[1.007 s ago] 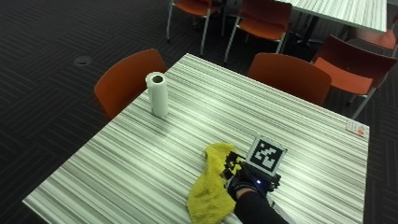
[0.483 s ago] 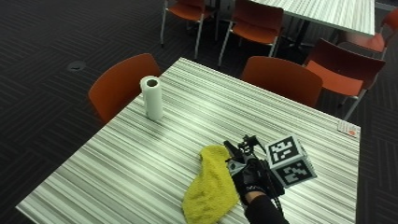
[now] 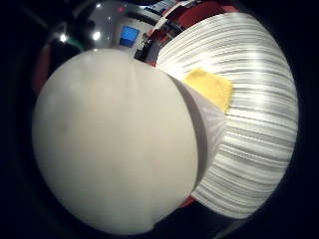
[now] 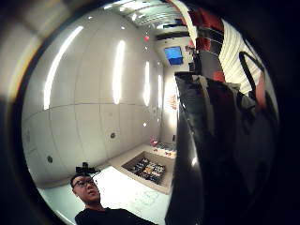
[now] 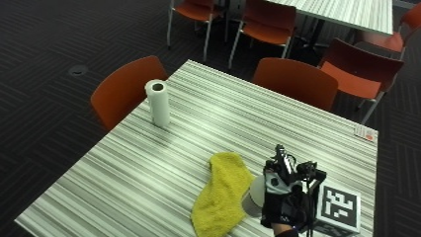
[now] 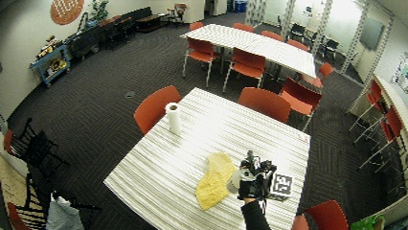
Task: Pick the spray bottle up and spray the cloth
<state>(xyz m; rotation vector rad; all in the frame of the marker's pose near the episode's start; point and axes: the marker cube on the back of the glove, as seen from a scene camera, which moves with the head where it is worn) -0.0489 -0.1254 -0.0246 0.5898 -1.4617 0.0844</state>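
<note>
A yellow cloth [image 5: 220, 195] lies crumpled on the striped table [image 5: 217, 118], near the front edge. Just right of it, my gloved right hand [image 5: 284, 207] grips the spray bottle [image 5: 252, 197]. The bottle's white body shows beside the glove, and its dark spray head [image 5: 283, 168] stands above the fingers. In the little finger side palm view the white bottle [image 3: 114, 144] fills most of the picture, with the cloth [image 3: 209, 87] on the table beyond it. The thumb side palm view shows a dark part of the bottle [image 4: 211, 140] close by. In the wide outside view, hand [image 6: 250, 184] and cloth [image 6: 213, 179] sit side by side.
A white paper towel roll [image 5: 158, 102] stands upright near the table's far left edge. Orange chairs [image 5: 125, 89] [image 5: 296, 81] are pushed up to the left and far sides. A small card [image 5: 365, 132] lies at the right edge. More tables and chairs stand behind.
The outside camera has shifted. My hand has stayed beside the cloth's right edge, and the bottle's white body now shows next to the glove.
</note>
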